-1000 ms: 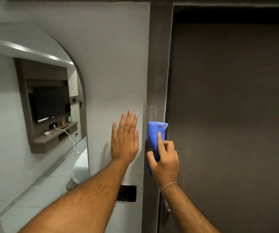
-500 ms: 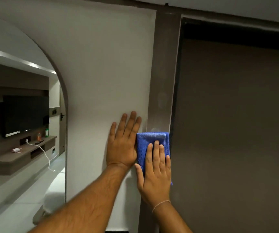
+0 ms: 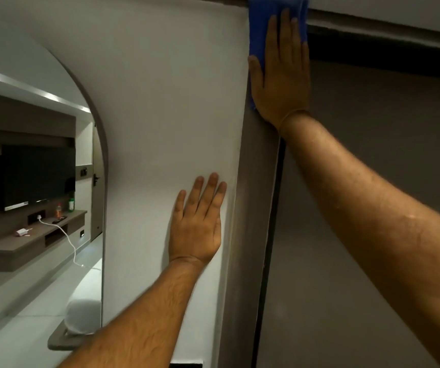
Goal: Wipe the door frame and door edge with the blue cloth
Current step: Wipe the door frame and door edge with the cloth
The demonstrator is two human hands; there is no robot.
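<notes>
Up high, right hand: the right hand (image 3: pixel 282 73) is stretched up with the arm nearly straight, palm flat, fingers (image 3: pixel 285 30) extended and close together, pointing upward.
Cloth: the blue cloth (image 3: pixel 260 25) is pinned flat under the palm and fingers against the top of the door frame (image 3: pixel 253 208); it is pressed, not gripped. Its long side runs up and down along the frame, and its upper end reaches the top corner at the picture's edge.
Left hand: the left hand (image 3: pixel 196 227) lies open and flat on the white wall (image 3: pixel 165 102), fingers spread slightly and angled up to the right, holding nothing. It sits just beside the frame's left edge, well below the cloth.
Frame edges: the brown frame runs as a vertical strip between the white wall and the dark door (image 3: pixel 372 235); a thin dark gap separates frame and door.
Open room: the frame below the right wrist is bare down to the bottom of the view.
Left side: an arched mirror (image 3: pixel 41 181) reflects a television (image 3: pixel 35 176) and a shelf (image 3: pixel 35 240).
</notes>
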